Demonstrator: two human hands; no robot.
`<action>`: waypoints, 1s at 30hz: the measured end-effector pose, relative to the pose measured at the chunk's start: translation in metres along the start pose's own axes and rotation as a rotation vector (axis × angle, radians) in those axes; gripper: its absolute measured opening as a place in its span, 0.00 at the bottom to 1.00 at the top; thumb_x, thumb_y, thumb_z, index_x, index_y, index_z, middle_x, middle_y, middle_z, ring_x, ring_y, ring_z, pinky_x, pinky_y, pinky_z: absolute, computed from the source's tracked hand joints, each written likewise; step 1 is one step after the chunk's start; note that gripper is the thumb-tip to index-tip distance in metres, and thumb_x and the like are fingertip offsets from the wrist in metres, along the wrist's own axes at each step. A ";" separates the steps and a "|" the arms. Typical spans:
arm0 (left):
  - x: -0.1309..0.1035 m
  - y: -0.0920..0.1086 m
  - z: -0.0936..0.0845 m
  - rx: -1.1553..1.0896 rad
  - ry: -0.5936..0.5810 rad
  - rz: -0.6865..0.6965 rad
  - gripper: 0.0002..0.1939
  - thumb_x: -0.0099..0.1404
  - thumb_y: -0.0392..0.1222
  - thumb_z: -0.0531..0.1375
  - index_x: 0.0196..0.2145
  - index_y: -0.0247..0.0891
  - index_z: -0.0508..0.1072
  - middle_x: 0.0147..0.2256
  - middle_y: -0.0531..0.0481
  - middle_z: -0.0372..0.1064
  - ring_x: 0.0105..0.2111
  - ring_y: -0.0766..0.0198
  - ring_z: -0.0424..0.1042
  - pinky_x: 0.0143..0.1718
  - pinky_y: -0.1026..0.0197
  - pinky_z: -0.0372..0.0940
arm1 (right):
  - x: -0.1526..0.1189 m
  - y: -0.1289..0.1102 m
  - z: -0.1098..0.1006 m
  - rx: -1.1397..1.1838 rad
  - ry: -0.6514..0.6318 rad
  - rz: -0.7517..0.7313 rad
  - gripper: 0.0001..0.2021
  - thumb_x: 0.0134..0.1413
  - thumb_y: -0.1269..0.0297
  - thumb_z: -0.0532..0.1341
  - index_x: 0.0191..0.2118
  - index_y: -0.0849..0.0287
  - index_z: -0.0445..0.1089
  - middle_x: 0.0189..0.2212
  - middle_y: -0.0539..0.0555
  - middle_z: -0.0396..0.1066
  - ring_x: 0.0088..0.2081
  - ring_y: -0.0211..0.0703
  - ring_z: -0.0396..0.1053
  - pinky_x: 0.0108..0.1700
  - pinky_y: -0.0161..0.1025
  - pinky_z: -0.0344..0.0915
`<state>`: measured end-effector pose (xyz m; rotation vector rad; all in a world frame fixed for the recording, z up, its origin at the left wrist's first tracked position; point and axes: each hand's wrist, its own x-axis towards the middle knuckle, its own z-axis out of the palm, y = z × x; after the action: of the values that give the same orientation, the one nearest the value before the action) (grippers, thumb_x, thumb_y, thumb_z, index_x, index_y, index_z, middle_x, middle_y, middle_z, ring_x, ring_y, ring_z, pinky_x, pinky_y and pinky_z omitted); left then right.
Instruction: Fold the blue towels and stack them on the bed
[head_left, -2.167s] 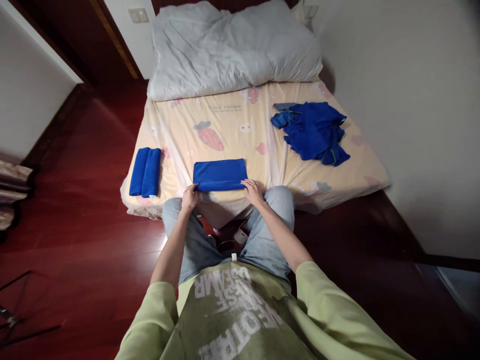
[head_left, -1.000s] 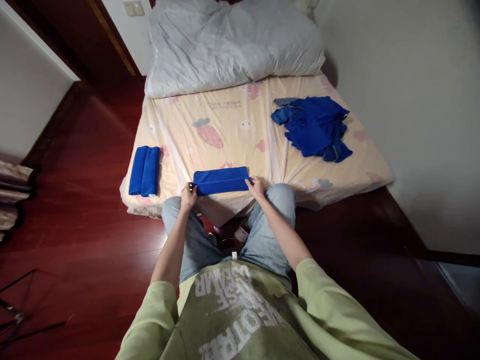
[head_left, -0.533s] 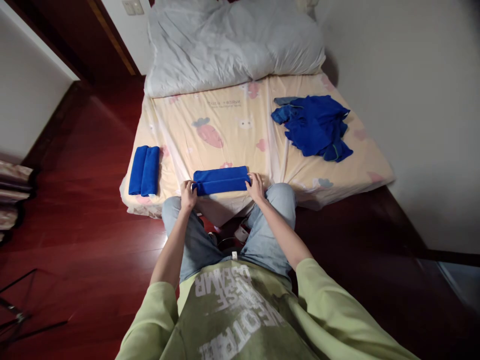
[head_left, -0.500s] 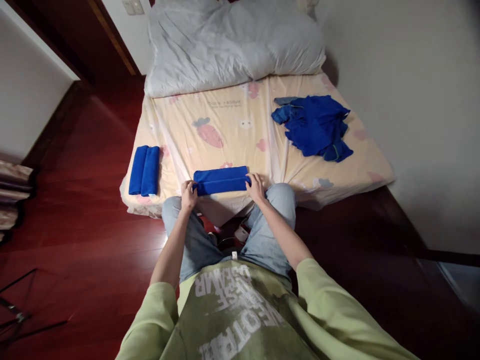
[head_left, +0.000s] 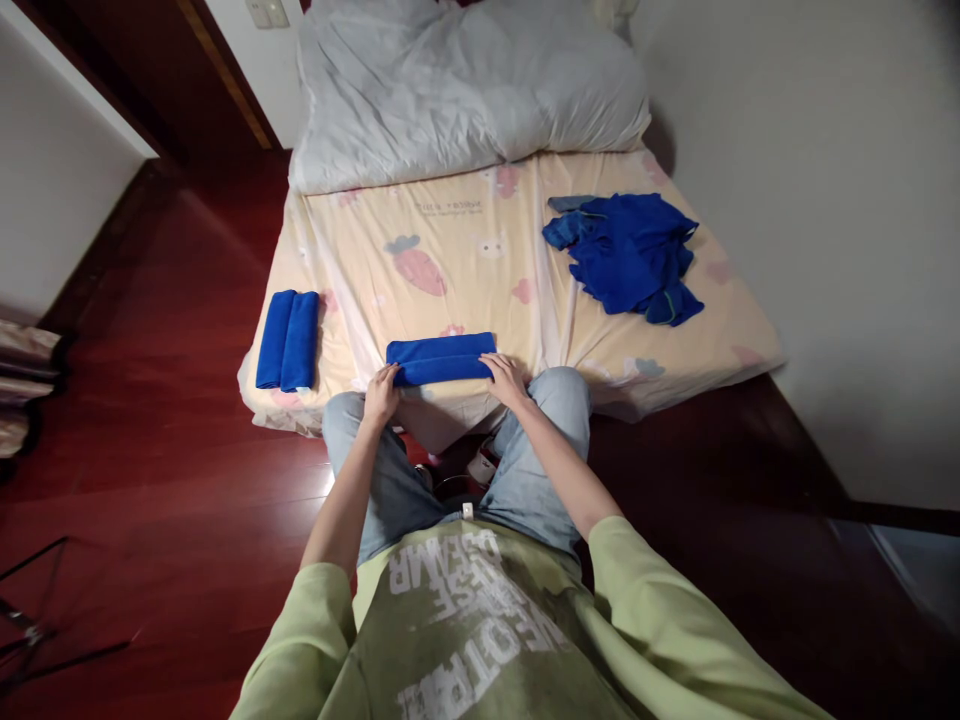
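Observation:
A blue cloth [head_left: 441, 358], folded into a long strip with a crease running along it, lies on the bed's near edge in front of my knees. My left hand [head_left: 382, 394] rests at its left end, fingers stretched over the near corner. On the right end lies my right hand [head_left: 507, 379], with its fingers extended flat on the fabric. Both thumbs are hard to make out. To the left, two blue folded cloth rolls [head_left: 287, 341] lie side by side. A loose heap of blue cloths [head_left: 634, 255] sits on the bed's right side.
The bed [head_left: 360, 260] has a pale yellow sheet printed with carrots. A bunched white quilt [head_left: 472, 90] spans its far end. A wall [head_left: 795, 180] runs along the right. Black stand legs [head_left: 34, 630] are on the dark red floor [head_left: 187, 480] at lower left.
My fingers have gone from gripping the strip's ends to lying over them. Both hands have shifted slightly inward. The rolls and the heap stay where they were.

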<state>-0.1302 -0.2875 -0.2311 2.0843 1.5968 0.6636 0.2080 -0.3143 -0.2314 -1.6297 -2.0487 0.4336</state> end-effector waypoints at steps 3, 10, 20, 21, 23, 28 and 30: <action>-0.002 0.003 -0.004 0.003 0.005 -0.023 0.33 0.55 0.27 0.54 0.58 0.34 0.74 0.59 0.35 0.72 0.64 0.47 0.67 0.69 0.44 0.60 | 0.000 0.001 -0.001 0.001 0.018 0.022 0.28 0.52 0.81 0.55 0.57 0.59 0.75 0.60 0.60 0.74 0.63 0.54 0.68 0.66 0.57 0.63; -0.009 0.004 -0.009 -0.054 -0.002 -0.119 0.27 0.56 0.30 0.53 0.53 0.36 0.75 0.52 0.37 0.76 0.56 0.46 0.73 0.64 0.44 0.65 | -0.006 0.007 -0.001 0.077 0.029 0.102 0.21 0.50 0.77 0.58 0.48 0.60 0.78 0.48 0.61 0.79 0.55 0.55 0.73 0.62 0.52 0.68; 0.010 -0.008 -0.004 -0.199 0.160 -0.345 0.17 0.70 0.42 0.55 0.55 0.38 0.69 0.44 0.38 0.78 0.47 0.50 0.78 0.52 0.49 0.70 | 0.014 0.029 0.019 0.474 0.151 0.521 0.15 0.56 0.58 0.63 0.47 0.57 0.72 0.39 0.58 0.80 0.42 0.51 0.77 0.53 0.50 0.74; 0.011 -0.010 -0.003 -0.192 0.165 -0.363 0.17 0.70 0.43 0.55 0.54 0.38 0.70 0.43 0.39 0.78 0.45 0.50 0.78 0.51 0.49 0.70 | 0.015 0.032 0.021 0.490 0.160 0.538 0.14 0.57 0.56 0.63 0.46 0.57 0.71 0.38 0.58 0.79 0.42 0.51 0.77 0.52 0.50 0.74; 0.014 -0.012 -0.001 -0.182 0.168 -0.391 0.16 0.71 0.43 0.55 0.53 0.38 0.70 0.39 0.40 0.78 0.43 0.50 0.78 0.50 0.50 0.70 | 0.016 0.035 0.024 0.492 0.174 0.552 0.14 0.58 0.53 0.63 0.45 0.57 0.70 0.37 0.58 0.79 0.42 0.51 0.77 0.53 0.50 0.74; 0.018 -0.013 0.000 -0.167 0.156 -0.419 0.17 0.71 0.43 0.55 0.55 0.37 0.69 0.37 0.41 0.77 0.41 0.50 0.78 0.48 0.51 0.70 | 0.016 0.037 0.028 0.431 0.207 0.554 0.16 0.58 0.50 0.63 0.44 0.57 0.71 0.38 0.59 0.79 0.43 0.51 0.77 0.54 0.50 0.73; 0.020 -0.013 0.001 -0.160 0.159 -0.424 0.18 0.71 0.43 0.55 0.56 0.37 0.68 0.36 0.42 0.77 0.40 0.50 0.78 0.48 0.51 0.69 | 0.017 0.036 0.029 0.422 0.209 0.551 0.17 0.58 0.49 0.63 0.44 0.57 0.71 0.38 0.59 0.79 0.43 0.52 0.77 0.53 0.49 0.73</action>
<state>-0.1351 -0.2653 -0.2372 1.5424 1.9242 0.7860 0.2188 -0.2879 -0.2717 -1.8497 -1.2307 0.7831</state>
